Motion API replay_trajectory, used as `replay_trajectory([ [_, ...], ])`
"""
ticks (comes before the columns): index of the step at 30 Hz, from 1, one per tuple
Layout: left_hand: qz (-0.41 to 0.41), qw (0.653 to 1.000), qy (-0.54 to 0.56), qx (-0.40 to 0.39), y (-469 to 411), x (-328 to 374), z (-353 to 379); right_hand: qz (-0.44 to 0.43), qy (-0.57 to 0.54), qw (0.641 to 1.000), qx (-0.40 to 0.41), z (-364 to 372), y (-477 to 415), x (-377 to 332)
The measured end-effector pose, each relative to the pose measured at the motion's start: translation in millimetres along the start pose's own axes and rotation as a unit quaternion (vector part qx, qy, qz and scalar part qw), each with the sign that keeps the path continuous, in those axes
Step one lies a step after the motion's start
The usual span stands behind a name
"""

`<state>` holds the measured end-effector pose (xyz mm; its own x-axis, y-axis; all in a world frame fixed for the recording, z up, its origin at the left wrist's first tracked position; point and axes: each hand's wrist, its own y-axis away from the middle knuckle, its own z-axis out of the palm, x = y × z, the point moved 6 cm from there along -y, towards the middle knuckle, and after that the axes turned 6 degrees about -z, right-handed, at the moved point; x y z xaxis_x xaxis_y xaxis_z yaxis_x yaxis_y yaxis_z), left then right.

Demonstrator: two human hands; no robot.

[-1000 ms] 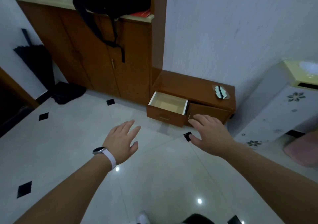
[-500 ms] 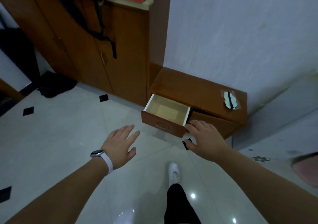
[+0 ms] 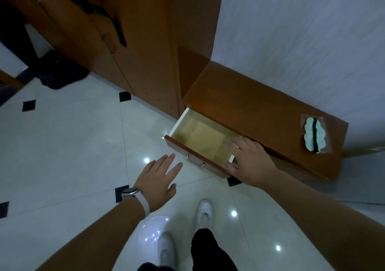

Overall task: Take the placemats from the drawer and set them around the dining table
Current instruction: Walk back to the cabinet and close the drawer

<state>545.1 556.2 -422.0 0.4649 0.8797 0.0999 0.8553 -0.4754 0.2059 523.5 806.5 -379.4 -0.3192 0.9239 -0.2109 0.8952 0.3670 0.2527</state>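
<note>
floor [image 3: 62,156]: glossy white tiles with small black diamond insets, light spots reflected
wall [image 3: 302,41]: pale, plain, behind the low cabinet
tall cupboard [image 3: 145,52]: brown wood, doors closed, left of the low cabinet and touching it; a black strap hangs down its front
low cabinet [image 3: 250,104]: brown wood, against the wall
drawer [image 3: 200,162]: left drawer of the low cabinet, pulled out over the floor, metal handle on its front
placemats [image 3: 205,139]: flat pale-yellow sheets on the drawer bottom, likely these, can't confirm; they lie just left of the right hand's fingers and beyond the left hand, past the drawer front
black bag [image 3: 60,75]: slumped on the floor, far left
right hand [image 3: 250,162]: released, fingers spread over the drawer's right side, thumb by the front right corner, grasping nothing; contact with the rim can't tell, fingertips blurred
left hand [image 3: 158,181]: released, palm down, fingers straight, above the floor just in front of the drawer, apart from it
shoes [image 3: 205,212]: white, on the floor below the hands
packet [image 3: 314,135]: clear wrap, white scalloped item with a dark stripe, on the cabinet top at its right end
watch [image 3: 130,191]: white band, left wrist
</note>
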Motion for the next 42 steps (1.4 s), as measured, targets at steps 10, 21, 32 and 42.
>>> replay_trajectory([
  [10, 0.037, 0.999, 0.019, -0.03, -81, -14, 173, 0.038, 0.019, 0.999, -0.023, 118, -94, 85],
  [21, 0.119, 0.987, 0.005, 0.108, -167, -17, 306, -0.008, 0.161, 0.986, -0.043, 180, -219, 182],
  [32, 0.214, 0.887, -0.031, 0.409, -198, -20, 368, -0.047, 0.106, 0.993, 0.032, 218, -248, 217],
  [42, 0.214, 0.831, 0.003, 0.513, -241, -9, 372, -0.055, 0.093, 0.993, 0.057, 219, -251, 224],
])
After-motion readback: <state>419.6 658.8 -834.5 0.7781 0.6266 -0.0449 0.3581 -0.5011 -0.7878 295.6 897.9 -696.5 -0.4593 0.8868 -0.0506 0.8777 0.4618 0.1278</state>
